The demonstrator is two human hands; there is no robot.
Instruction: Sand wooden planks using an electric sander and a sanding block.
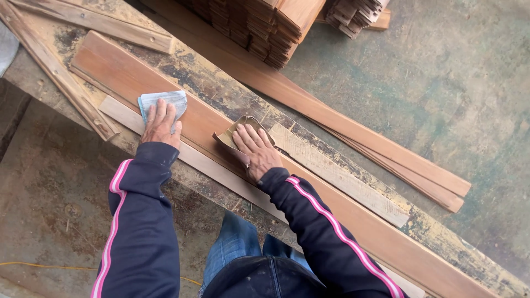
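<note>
Both hands (161,124) (255,150) flat on plank (204,124)

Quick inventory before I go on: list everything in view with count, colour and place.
long board: one, reddish brown, flat on the workbench under both hands
pale cloth: one, light blue-grey, on the board under the left hand
sandpaper sheet: one, tan, on the board under the right hand
workbench: one, worn and stained, running diagonally
pale strips: two, light wood, either side of the board
rough battens: two, weathered, bench's far left end
loose boards: several, reddish, on the floor beside the bench
stacked slats: two piles, brown, top
yellow cord: one, floor, lower left
left hand: pressing cloth
right hand: pressing sandpaper
</note>
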